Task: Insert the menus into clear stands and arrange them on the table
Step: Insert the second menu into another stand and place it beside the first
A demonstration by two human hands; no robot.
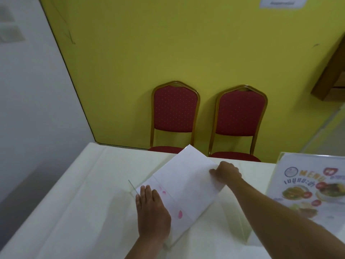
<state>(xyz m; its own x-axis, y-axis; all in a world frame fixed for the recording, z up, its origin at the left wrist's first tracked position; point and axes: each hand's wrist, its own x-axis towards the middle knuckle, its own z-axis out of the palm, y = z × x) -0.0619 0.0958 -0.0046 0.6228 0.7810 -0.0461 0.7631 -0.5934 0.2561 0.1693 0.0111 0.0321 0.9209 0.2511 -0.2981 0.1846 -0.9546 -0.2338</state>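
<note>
On the worktop [74, 202], nearest, the left hand [152, 212] lies flat, fingers spread, pinning the clear stand [186, 227]. Beyond, the right hand [226, 173] has its grip pinched closed on the menu [186, 176], partly inside the stand. At right stands a filled stand [308, 186]. Farthest, two chairs [174, 113].

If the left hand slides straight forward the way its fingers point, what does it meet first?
Probably the upper edge of the clear stand, just beyond the fingertips of the left hand; past it only bare tablecloth shows. Depth is hard to judge here.
</note>
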